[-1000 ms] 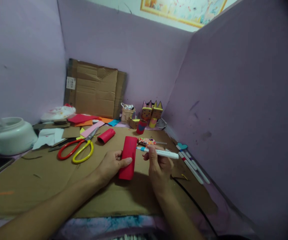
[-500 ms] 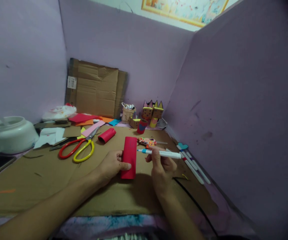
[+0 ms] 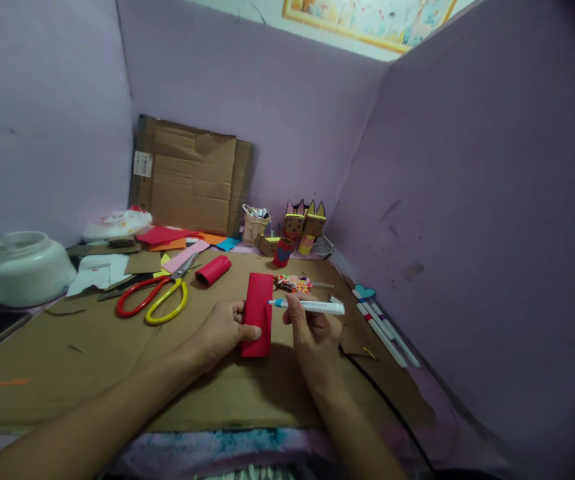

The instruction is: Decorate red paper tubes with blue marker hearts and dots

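The left hand (image 3: 222, 331) pins a red paper-wrapped tube (image 3: 258, 313) flat on the cardboard sheet (image 3: 117, 373) at frame centre; the right hand (image 3: 314, 333) grips a white marker (image 3: 307, 306), tip at the tube's right edge. No drawn marks show; finished cat figures (image 3: 304, 223) stand beyond

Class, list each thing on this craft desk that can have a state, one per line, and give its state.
left hand: holds the red roll down.
right hand: grips the white marker.
red roll: lying flat on the brown cardboard mat.
white marker: uncapped, tip at the roll's right edge.
scissors: lying on the mat, handles apart.
small red roll: on its side.
cat figures: upright.
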{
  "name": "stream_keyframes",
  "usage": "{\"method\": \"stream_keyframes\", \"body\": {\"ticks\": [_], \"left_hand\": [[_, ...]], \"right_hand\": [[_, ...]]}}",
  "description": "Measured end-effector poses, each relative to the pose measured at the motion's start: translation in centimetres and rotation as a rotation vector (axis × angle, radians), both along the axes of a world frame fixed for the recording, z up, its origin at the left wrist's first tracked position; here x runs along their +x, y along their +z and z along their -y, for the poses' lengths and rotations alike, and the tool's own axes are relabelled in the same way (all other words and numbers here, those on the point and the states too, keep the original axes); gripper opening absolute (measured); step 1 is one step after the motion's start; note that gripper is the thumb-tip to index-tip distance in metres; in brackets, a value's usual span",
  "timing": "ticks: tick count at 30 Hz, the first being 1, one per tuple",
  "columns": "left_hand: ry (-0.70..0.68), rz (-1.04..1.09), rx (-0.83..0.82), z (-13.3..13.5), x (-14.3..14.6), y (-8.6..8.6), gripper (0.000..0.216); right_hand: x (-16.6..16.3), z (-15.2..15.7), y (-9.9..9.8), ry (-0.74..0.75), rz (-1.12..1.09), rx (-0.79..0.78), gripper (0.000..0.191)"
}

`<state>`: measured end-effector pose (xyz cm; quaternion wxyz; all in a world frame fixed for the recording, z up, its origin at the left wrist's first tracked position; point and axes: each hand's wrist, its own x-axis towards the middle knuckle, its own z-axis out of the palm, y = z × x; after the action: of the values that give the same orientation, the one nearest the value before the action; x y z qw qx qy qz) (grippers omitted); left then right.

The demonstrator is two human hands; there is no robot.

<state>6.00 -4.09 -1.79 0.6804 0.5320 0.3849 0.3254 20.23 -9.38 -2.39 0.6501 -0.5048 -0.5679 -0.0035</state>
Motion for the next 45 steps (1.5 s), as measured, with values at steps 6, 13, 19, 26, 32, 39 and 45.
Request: {"method": "stream_keyframes", "body": {"ticks": [6, 13, 19, 26, 32, 39, 45], "left_hand": [[-0.014, 0.007, -0.002, 0.0, 0.0, -0.3, 0.038], [0.002, -0.01, 0.006, 0.2, 0.1, 0.2, 0.042], [0.025, -0.02, 0.012, 0.1, 0.1, 0.1, 0.039], [0.026, -0.001, -0.013, 0.2, 0.1, 0.4, 0.041], [0.029, -0.002, -0.017, 0.2, 0.1, 0.2, 0.035], [0.033, -0.005, -0.032, 0.2, 0.2, 0.4, 0.035], [0.009, 0.013, -0.042, 0.1, 0.0, 0.3, 0.036]], "right_hand": [[0.2, 0.0, -0.2, -0.027, 0.059, 0.002, 0.023], [0.2, -0.3, -0.6, -0.043, 0.059, 0.004, 0.021], [0.2, -0.4, -0.7, -0.044, 0.053, 0.017, 0.02], [-0.1, -0.3, -0.1, -0.036, 0.078, 0.043, 0.021], [-0.3, -0.4, 0.2, -0.025, 0.099, 0.035, 0.021], [-0.5, -0.2, 0.3, 0.017, 0.087, 0.021, 0.02], [-0.3, -0.1, -0.1, 0.048, 0.031, -0.067, 0.02]]}}
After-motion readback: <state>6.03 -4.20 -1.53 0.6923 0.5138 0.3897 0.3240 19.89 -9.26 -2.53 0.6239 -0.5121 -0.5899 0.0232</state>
